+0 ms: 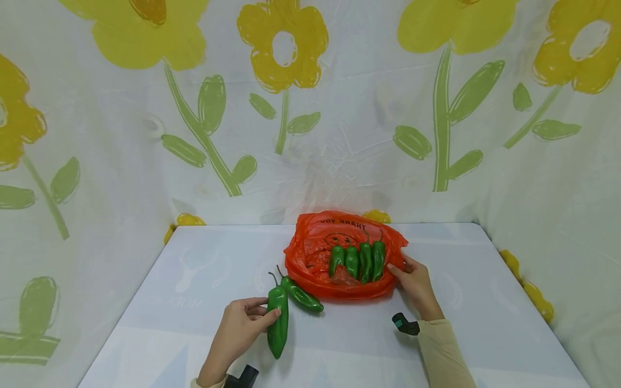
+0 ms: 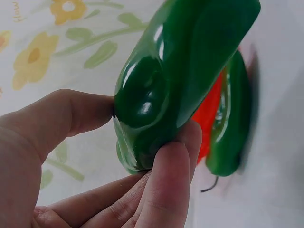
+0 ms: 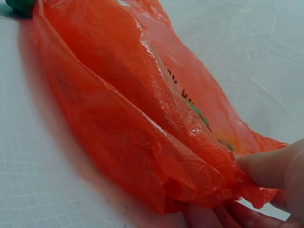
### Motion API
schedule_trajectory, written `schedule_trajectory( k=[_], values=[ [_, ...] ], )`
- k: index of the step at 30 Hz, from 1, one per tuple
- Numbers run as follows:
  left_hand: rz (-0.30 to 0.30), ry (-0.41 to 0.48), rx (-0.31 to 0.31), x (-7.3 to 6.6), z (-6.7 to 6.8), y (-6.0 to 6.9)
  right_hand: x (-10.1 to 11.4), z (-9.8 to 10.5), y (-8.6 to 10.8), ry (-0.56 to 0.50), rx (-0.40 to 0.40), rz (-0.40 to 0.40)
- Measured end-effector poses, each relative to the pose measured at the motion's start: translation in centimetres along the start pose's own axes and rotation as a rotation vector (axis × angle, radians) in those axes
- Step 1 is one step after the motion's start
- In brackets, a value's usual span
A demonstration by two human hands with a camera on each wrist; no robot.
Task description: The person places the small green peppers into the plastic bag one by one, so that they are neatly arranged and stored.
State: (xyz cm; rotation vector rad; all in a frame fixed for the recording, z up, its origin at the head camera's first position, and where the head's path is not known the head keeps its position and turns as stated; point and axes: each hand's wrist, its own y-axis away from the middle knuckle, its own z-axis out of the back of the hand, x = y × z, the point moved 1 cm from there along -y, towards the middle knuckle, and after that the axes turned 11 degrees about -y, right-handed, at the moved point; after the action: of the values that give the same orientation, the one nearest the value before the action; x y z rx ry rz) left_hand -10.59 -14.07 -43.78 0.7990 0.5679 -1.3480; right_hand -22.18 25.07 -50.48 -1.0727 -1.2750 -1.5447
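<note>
Between the thumb and fingers of my left hand (image 1: pixel 241 326) is a green pepper (image 1: pixel 278 323), raised off the table with its tip pointing down; it fills much of the left wrist view. Just behind it another green pepper (image 1: pixel 303 296) lies on the table, touching or close to the front of a red plastic bag (image 1: pixel 315 280). Several green peppers (image 1: pixel 351 263) sit side by side inside the bag's wide mouth, stems away from me. My right hand (image 1: pixel 415 284) pinches the bag's right edge, thumb on top and fingers beneath, as the right wrist view (image 3: pixel 266 171) shows.
A white table (image 1: pixel 359 345) with faint printed patterns carries everything. Behind and beside it hangs a pale cloth (image 1: pixel 349 118) with large yellow flowers. Small dark devices sit at both wrists, one by the right sleeve (image 1: pixel 443 350).
</note>
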Motion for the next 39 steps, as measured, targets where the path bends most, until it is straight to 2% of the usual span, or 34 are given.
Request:
schedule_trajectory(
  k=[9,22,39],
  values=[
    [-0.010,0.026,-0.038,-1.2,0.5,-0.9,0.0,0.0,0.0,-0.003,0.004,-0.003],
    [-0.046,0.080,-0.064,-1.9,1.1,-1.9,0.0,0.1,-0.1,0.000,0.005,-0.004],
    [-0.097,0.058,-0.095,-4.0,1.9,-3.9,0.2,-0.1,0.1,0.002,-0.004,-0.018]
  ],
)
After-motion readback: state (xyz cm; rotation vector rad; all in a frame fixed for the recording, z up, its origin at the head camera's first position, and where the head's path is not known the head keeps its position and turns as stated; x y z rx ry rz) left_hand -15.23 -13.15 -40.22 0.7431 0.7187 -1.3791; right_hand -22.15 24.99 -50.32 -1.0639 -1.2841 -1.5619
